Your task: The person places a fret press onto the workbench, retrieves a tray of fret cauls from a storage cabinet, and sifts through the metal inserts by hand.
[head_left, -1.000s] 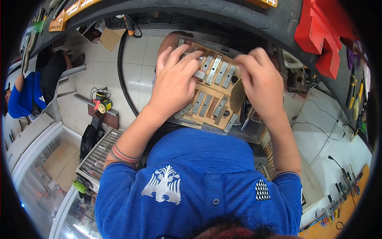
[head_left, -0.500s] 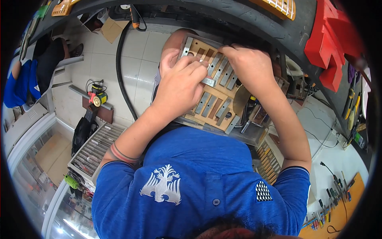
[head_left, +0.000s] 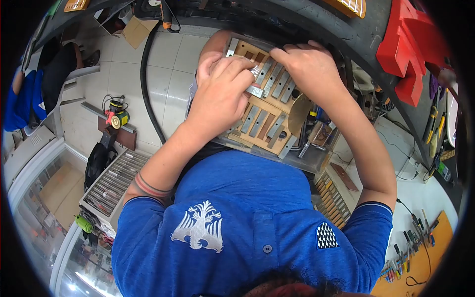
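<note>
A wooden rack (head_left: 269, 106) with slots lies in front of my body, and several flat grey metal bars (head_left: 281, 86) with small holes sit in its slots. My left hand (head_left: 222, 91) is over the rack's left part, its fingers bent round a small metal block (head_left: 255, 91) with marks stamped on its face. At the rack's far right edge is my right hand (head_left: 309, 64), fingers curled down; their tips are partly hidden, and what they hold cannot be made out. A round brass-coloured disc (head_left: 300, 116) stands beside the rack, below my right wrist.
A dark bench edge (head_left: 297, 22) runs across the top, with a red holder (head_left: 403, 49) at right. Left on the floor are a black hose (head_left: 147, 84), a yellow-black power tool (head_left: 117, 116) and a tray of metal rods (head_left: 116, 180). Another person's leg (head_left: 62, 74) shows at far left.
The view has shifted slightly. My left hand and the metal block sit a little higher and further left in view. The fingers of my right hand have shifted slightly at the rack's edge.
</note>
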A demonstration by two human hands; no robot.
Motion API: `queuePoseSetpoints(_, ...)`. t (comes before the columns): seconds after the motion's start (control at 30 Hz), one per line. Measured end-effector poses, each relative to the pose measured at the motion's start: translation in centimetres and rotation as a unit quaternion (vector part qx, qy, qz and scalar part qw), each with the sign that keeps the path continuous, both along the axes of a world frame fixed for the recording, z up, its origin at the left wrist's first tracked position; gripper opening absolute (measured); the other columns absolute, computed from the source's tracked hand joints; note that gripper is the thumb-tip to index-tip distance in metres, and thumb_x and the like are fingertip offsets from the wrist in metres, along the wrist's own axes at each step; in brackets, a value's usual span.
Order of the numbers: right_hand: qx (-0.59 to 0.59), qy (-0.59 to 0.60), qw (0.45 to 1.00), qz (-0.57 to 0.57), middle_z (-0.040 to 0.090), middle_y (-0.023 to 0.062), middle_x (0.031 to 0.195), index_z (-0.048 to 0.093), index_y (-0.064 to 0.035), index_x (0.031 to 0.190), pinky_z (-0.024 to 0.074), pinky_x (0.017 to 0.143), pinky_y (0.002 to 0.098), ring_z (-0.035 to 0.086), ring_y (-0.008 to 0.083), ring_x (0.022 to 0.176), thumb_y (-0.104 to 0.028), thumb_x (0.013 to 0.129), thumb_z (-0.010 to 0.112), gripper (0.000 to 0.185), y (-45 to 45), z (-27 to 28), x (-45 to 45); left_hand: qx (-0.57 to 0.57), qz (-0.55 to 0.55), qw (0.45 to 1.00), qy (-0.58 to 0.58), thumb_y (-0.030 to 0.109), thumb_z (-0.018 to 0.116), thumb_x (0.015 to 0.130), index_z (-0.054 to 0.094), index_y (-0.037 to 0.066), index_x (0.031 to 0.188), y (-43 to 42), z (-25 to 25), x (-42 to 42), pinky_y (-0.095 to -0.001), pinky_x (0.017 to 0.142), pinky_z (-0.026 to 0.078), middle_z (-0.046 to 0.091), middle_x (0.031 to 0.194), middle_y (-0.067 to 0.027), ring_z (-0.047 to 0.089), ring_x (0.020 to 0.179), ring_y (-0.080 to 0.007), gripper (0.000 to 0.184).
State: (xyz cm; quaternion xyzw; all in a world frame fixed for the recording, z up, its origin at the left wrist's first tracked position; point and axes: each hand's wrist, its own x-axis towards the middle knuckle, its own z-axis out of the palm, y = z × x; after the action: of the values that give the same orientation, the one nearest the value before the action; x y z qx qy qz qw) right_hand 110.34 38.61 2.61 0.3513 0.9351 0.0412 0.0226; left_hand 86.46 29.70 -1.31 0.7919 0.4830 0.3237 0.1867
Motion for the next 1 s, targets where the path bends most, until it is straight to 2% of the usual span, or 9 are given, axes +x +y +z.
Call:
queuePoseSetpoints(0.13,0.007,0.018,0.999,0.027,0.074,0.0023,0.09,0.065,-0.0143,0.115,0.0608,0.101,0.0473,0.078,0.0266,0.094,-0.012,0.092,0.068,0.023,0.1,-0.6,0.7,0.001,0.008,1.0,-0.029,-0.002,0.065,0.087,0.066,0.008,0.103,0.2,-0.4,-0.3,-0.0527,0.121,0.037,0.072,0.129,-0.0076,0.064,0.129,-0.0302,0.019)
queuePoseSetpoints(0.23,-0.004,0.021,0.999,0.027,0.071,0.0048,0.104,0.07,-0.0162,0.126,0.061,0.098,0.0456,0.075,0.0268,0.103,-0.012,0.092,0.068,0.035,0.3,-0.6,1.1,-0.003,0.012,0.999,-0.044,-0.002,0.065,0.087,0.065,0.007,0.105,0.2,-0.7,-0.5,-0.0519,0.119,0.038,0.072,0.127,-0.0083,0.064,0.126,-0.0321,0.02)
queuePoseSetpoints(0.33,-0.05,0.055,0.997,0.011,0.067,0.0086,0.113,0.073,-0.015,0.123,0.0561,0.107,0.0467,0.071,0.0282,0.113,-0.01,0.093,0.068,0.032,0.3,0.7,0.4,-0.027,0.019,0.997,-0.064,-0.002,0.064,0.088,0.063,0.006,0.107,0.1,-0.7,-0.6,-0.0513,0.117,0.039,0.071,0.126,-0.0091,0.063,0.125,-0.0339,0.021)
queuePoseSetpoints(0.43,-0.13,0.064,0.989,-0.022,0.063,0.0097,0.118,0.075,-0.0155,0.127,0.0532,0.111,0.0481,0.066,0.0291,0.121,-0.01,0.093,0.068,0.035,0.9,0.6,0.0,-0.024,0.025,0.998,-0.062,-0.002,0.064,0.088,0.062,0.005,0.109,0.1,-1.0,-0.4,-0.051,0.116,0.039,0.07,0.127,-0.0094,0.062,0.124,-0.0347,0.022)
queuePoseSetpoints(0.53,-0.138,0.053,0.989,-0.022,0.063,0.0084,0.118,0.074,-0.0146,0.125,0.0505,0.115,0.0505,0.065,0.0297,0.125,-0.011,0.094,0.069,0.032,1.2,0.9,0.0,-0.026,0.02,0.999,-0.042,0.004,0.067,0.091,0.065,0.006,0.113,0.1,-1.3,-0.6,-0.0499,0.116,0.038,0.069,0.128,-0.0081,0.061,0.126,-0.0318,0.022)
queuePoseSetpoints(0.63,-0.092,0.033,0.995,-0.014,0.064,0.0083,0.125,0.073,-0.0131,0.122,0.0485,0.117,0.0513,0.064,0.0303,0.13,-0.01,0.094,0.068,0.028,0.7,0.5,0.2,-0.026,0.029,0.997,-0.062,-0.003,0.064,0.089,0.061,0.005,0.11,0.0,-1.1,-0.4,-0.0498,0.115,0.039,0.069,0.127,-0.0089,0.061,0.125,-0.0345,0.022)
queuePoseSetpoints(0.83,-0.037,0.033,0.998,0.045,0.065,0.0069,0.133,0.067,-0.0113,0.117,0.0484,0.116,0.0494,0.064,0.0293,0.131,-0.01,0.094,0.065,0.023,1.1,-1.2,1.0,-0.03,0.026,0.997,-0.068,-0.003,0.064,0.089,0.061,0.005,0.11,-0.1,-1.2,-0.4,-0.0489,0.114,0.04,0.069,0.127,-0.0087,0.061,0.125,-0.0347,0.023)
queuePoseSetpoints(0.93,-0.019,0.048,0.995,0.086,0.065,0.0066,0.131,0.067,-0.011,0.115,0.0493,0.11,0.0459,0.064,0.0283,0.128,-0.01,0.094,0.065,0.022,1.4,-1.2,1.2,-0.029,0.019,0.998,-0.05,0.006,0.068,0.093,0.065,0.006,0.113,0.0,-1.6,-0.7,-0.0483,0.114,0.039,0.069,0.128,-0.0074,0.061,0.126,-0.031,0.021)
queuePoseSetpoints(1.0,-0.004,0.049,0.994,0.095,0.065,0.0064,0.13,0.067,-0.0107,0.115,0.0494,0.107,0.0441,0.065,0.0276,0.127,-0.01,0.094,0.065,0.02,1.6,-1.5,1.3,-0.022,0.018,0.998,-0.05,0.006,0.069,0.093,0.065,0.006,0.113,0.1,-1.8,-0.7,-0.0481,0.114,0.039,0.069,0.127,-0.0074,0.061,0.126,-0.0312,0.02)
